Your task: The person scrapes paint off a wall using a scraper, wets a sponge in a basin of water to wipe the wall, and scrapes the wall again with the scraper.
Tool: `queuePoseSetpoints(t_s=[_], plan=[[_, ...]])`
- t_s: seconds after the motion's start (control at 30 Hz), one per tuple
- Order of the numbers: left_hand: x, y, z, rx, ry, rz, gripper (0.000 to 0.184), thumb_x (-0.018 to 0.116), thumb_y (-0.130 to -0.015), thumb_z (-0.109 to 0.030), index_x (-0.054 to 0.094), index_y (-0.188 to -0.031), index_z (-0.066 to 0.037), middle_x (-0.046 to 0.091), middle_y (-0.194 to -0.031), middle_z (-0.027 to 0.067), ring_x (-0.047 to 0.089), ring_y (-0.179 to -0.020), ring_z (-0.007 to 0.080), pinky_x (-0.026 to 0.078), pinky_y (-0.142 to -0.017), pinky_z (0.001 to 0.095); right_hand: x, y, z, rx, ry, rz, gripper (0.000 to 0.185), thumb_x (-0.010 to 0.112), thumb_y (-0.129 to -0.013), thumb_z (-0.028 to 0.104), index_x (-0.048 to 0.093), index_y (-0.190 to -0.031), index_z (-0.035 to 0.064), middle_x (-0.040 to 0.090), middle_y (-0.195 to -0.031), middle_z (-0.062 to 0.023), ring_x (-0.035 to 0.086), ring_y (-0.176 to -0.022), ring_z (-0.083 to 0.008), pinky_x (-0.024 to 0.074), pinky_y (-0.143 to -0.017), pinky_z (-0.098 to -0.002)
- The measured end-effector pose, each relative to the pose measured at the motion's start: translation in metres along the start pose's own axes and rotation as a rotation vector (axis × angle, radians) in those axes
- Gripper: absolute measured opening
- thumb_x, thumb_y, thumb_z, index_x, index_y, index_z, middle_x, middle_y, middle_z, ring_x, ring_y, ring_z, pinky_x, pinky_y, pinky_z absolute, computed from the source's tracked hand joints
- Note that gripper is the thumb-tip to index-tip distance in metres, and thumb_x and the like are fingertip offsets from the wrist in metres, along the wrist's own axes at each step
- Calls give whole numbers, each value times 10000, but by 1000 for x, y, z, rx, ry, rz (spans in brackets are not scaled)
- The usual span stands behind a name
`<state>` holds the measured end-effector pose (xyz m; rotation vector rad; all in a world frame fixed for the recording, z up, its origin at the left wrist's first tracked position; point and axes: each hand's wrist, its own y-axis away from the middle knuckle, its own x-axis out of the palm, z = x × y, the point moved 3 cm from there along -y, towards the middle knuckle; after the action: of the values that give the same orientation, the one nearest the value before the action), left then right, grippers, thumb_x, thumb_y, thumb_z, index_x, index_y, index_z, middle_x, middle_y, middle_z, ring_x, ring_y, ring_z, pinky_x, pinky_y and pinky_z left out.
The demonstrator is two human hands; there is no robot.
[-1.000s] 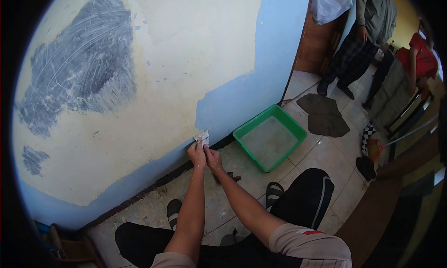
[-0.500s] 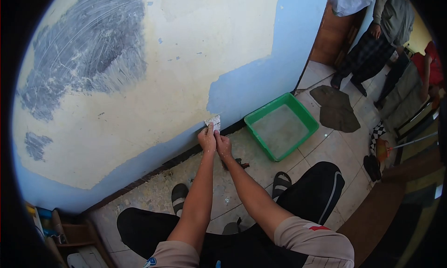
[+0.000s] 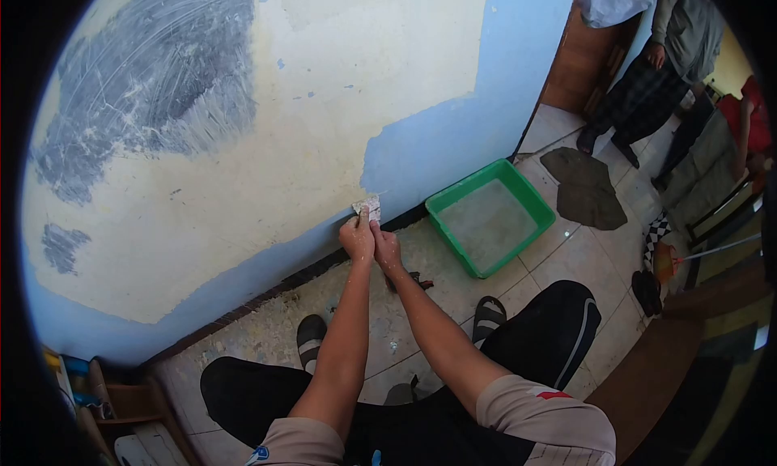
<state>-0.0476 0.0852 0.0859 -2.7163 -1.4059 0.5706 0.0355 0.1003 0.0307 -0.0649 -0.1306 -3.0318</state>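
Both of my hands are closed together on a small scraper (image 3: 368, 208), whose wide blade is speckled with whitish flakes. My left hand (image 3: 356, 239) grips it from the left, thumb pointing up along it. Against it, my right hand (image 3: 386, 248) wraps the scraper's lower part, so the handle is hidden. The blade lies at the wall (image 3: 307, 166), by the border between bare cream plaster and remaining blue paint. Whether its edge touches the surface, I cannot tell.
To the right, a green basin (image 3: 461, 251) holds cloudy water. A dark cloth (image 3: 587, 191) lies beyond it on the tiles. Paint flakes litter the floor (image 3: 267, 328) along the wall. A wooden shelf (image 3: 133, 405) stands lower left. Two people (image 3: 688, 29) are at the upper right.
The scraper and both hands have shifted slightly up and left along the wall. My grip looks the same.
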Motion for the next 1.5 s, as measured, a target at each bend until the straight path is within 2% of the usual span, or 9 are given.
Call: queuePoseSetpoints(t_s=[0.17, 0.33, 0.5, 0.83, 0.9, 1.1, 1.23, 1.43, 1.5], plan=[[3, 1, 3, 23, 42, -21, 490, 694, -898, -351, 589, -663, 67, 508, -539, 142, 402, -536, 151, 395, -541, 407, -7, -3, 1, 12, 37, 33, 637, 575, -949, 526, 683, -704, -52, 588, -555, -58, 524, -558, -106, 424, -529, -331], [15, 3, 20, -94, 221, 17, 434, 694, -910, -328, 663, -706, 53, 557, -591, 23, 452, -568, 106, 404, -534, 330, -17, -4, 4, -58, 127, 24, 613, 581, -952, 507, 698, -739, -57, 623, -586, -76, 563, -571, -115, 441, -542, -331], [21, 2, 37, -192, 331, 86, 393, 685, -926, -321, 687, -765, 38, 600, -670, 5, 499, -602, 88, 424, -544, 285, -20, -16, -7, -109, 338, -11, 541, 585, -952, 489, 746, -867, -21, 673, -639, -156, 639, -613, -144, 478, -586, -330], [18, -4, 29, -123, 301, 74, 376, 690, -927, -301, 696, -787, 49, 621, -683, 20, 513, -590, 90, 433, -539, 284, -13, -16, 0, -107, 184, 11, 552, 577, -963, 476, 733, -834, -37, 596, -552, -97, 526, -549, -103, 434, -535, -332], [17, -3, 28, -111, 265, 69, 381, 690, -927, -300, 696, -779, 51, 618, -671, 19, 511, -586, 91, 431, -536, 285, -12, -16, -1, -92, 149, 59, 571, 554, -946, 535, 743, -874, 0, 623, -611, -204, 631, -569, -246, 465, -577, -394], [16, 2, 15, -88, 268, 15, 400, 691, -922, -294, 683, -748, 66, 615, -626, 44, 501, -584, 99, 430, -545, 316, -13, -10, 4, -93, 143, 41, 622, 546, -938, 562, 729, -832, -23, 631, -621, -219, 651, -583, -277, 473, -585, -413], [18, 0, 21, -164, 310, 34, 398, 688, -923, -279, 677, -744, 77, 627, -623, 57, 505, -601, 106, 442, -565, 335, -13, -11, 7, -96, 209, -4, 604, 577, -952, 504, 701, -764, -56, 599, -552, -135, 556, -560, -115, 451, -549, -347], [24, 2, 24, -218, 482, 17, 381, 686, -926, -268, 687, -745, 67, 638, -663, 34, 513, -603, 102, 433, -546, 303, -15, -16, 1, -95, 284, -22, 582, 575, -940, 527, 733, -822, -20, 629, -598, -185, 633, -572, -195, 463, -554, -377], [28, 3, 27, -256, 510, 28, 375, 685, -928, -272, 691, -752, 59, 635, -668, 32, 513, -601, 99, 429, -539, 295, -18, -17, 1, -122, 354, -54, 602, 573, -927, 551, 731, -800, -15, 630, -613, -207, 652, -576, -278, 471, -561, -403]])
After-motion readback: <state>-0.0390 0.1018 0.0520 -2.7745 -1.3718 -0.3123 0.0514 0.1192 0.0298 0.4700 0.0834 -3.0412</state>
